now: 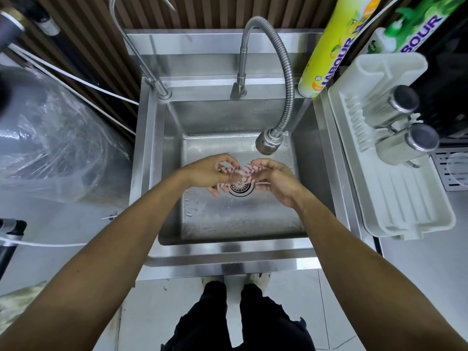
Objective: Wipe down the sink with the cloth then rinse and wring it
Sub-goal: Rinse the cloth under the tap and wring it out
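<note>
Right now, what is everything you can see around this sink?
sink: one, steel, centre
drain: one, metal, sink floor
cloth: one, pink and white, blurred, between both hands above the drain
hose tap: one, steel, curving over the basin
thin tap: one, steel, back left
bottles: two, yellow and green, back right
drying rack: one, white, right
steel cups: two, on the rack
plastic sheet: clear, left
left hand: grips cloth
right hand: grips cloth

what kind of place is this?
Likely a small kitchen or pantry wash-up corner: a square stainless steel sink with a flexible metal hose tap, a white plastic dish drainer holding steel cups, and a yellow dish-soap bottle.
</note>
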The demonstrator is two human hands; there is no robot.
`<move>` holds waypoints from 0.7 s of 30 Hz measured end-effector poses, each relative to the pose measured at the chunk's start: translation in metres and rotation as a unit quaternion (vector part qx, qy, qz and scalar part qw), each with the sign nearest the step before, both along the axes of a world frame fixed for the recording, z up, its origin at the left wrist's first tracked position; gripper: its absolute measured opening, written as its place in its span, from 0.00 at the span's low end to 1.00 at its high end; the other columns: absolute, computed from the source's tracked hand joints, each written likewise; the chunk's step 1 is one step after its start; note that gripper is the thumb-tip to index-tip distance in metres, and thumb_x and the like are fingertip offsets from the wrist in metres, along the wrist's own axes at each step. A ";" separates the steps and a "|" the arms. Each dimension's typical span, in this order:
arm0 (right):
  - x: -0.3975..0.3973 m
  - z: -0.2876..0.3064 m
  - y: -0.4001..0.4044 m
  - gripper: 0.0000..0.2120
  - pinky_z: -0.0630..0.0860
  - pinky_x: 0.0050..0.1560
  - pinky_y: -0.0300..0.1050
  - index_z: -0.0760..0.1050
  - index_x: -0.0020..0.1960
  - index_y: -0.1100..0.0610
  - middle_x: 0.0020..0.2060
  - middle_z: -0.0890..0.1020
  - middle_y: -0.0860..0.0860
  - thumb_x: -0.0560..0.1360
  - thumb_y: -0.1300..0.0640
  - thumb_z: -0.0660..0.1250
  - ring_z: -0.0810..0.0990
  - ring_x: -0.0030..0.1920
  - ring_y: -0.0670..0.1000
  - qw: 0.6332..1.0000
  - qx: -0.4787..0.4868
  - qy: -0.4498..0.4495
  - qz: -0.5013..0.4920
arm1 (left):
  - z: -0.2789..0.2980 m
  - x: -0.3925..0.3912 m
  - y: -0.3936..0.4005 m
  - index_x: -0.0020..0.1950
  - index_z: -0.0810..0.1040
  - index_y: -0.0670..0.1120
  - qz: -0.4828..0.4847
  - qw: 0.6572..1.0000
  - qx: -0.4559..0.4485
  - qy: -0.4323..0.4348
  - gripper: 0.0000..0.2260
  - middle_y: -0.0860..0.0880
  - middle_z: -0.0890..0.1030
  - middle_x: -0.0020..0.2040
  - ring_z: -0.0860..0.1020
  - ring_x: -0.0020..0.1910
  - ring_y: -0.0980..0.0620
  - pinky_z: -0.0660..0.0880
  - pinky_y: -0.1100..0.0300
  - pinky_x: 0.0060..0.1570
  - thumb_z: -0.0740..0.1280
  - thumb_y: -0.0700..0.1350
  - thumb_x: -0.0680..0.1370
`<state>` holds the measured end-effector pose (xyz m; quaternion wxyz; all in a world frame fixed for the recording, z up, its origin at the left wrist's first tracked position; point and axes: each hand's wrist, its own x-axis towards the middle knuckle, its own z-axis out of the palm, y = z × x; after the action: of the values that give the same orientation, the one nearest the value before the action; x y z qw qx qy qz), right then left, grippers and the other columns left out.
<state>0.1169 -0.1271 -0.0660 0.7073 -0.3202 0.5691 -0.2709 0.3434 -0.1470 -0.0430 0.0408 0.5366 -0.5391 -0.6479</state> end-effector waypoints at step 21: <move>0.012 0.014 -0.020 0.04 0.76 0.49 0.38 0.83 0.49 0.51 0.44 0.85 0.46 0.76 0.59 0.76 0.82 0.44 0.42 0.927 -0.167 0.300 0.150 | -0.017 0.017 -0.007 0.54 0.84 0.46 0.031 0.971 -0.214 -0.100 0.11 0.55 0.83 0.48 0.80 0.47 0.52 0.78 0.60 0.45 0.72 0.53 0.79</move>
<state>0.1292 -0.1476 -0.0521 0.4720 -0.5821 0.6463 -0.1441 0.3603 -0.1538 -0.0603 0.1208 0.5944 -0.6494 -0.4586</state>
